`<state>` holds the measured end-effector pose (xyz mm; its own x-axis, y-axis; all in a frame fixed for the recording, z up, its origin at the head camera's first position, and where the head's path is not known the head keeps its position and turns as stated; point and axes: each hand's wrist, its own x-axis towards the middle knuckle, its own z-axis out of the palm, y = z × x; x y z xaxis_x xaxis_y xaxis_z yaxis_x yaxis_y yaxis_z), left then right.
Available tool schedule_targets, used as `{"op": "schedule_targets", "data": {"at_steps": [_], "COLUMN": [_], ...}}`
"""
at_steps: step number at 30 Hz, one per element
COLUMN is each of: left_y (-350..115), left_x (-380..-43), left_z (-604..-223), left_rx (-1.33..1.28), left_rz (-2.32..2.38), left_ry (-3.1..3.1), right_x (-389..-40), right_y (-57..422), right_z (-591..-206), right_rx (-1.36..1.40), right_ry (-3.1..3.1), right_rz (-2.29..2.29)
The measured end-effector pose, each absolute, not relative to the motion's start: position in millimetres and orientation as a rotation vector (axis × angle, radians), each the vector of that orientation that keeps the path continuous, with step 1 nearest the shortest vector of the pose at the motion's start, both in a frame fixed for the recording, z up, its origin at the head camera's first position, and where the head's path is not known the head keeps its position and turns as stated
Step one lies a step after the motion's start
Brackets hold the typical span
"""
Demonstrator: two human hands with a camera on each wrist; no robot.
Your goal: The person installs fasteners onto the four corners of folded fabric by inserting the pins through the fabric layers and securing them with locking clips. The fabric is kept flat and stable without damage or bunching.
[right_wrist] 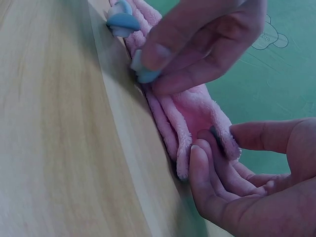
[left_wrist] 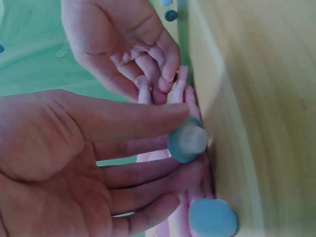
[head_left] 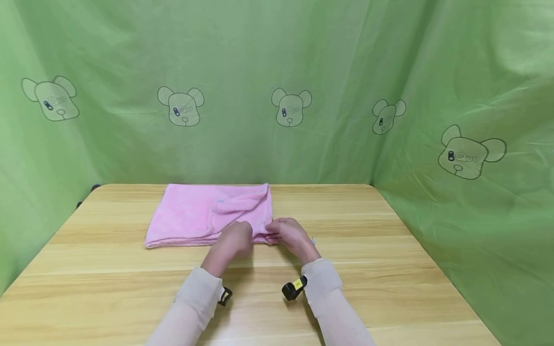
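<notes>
Clearly, left hand pinches a blue knob, right hand an edge of pink fleece; wooden tabletop extends rightward.

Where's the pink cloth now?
In the head view, the pink cloth lies far back on the table, left of centre, with the left hand and right hand at the cloth's near edge.

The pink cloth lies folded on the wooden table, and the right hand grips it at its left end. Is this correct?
Not entirely: the head view shows the right hand gripping the pink cloth at its right end, not its left. The cloth does lie folded on the wooden table.
</notes>
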<state>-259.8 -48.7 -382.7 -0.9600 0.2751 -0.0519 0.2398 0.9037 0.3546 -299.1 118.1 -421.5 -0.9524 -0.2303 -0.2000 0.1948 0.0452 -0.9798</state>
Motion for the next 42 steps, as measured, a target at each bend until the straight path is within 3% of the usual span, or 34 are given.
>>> {"op": "schedule_targets", "data": {"at_steps": [26,42], "left_y": [-43,-37], "left_x": [-280,-286], "left_z": [-394,-406], "left_rx": [0.362,0.230], "left_rz": [1.594,1.856], "left_ry": [3.027,2.801], "right_x": [-299,-298], "right_y": [119,119], "right_z": [-423,-422], "right_rx": [-0.077,-0.089], "right_ry": [2.029,2.042], "right_rz": [-2.002,-1.996]}}
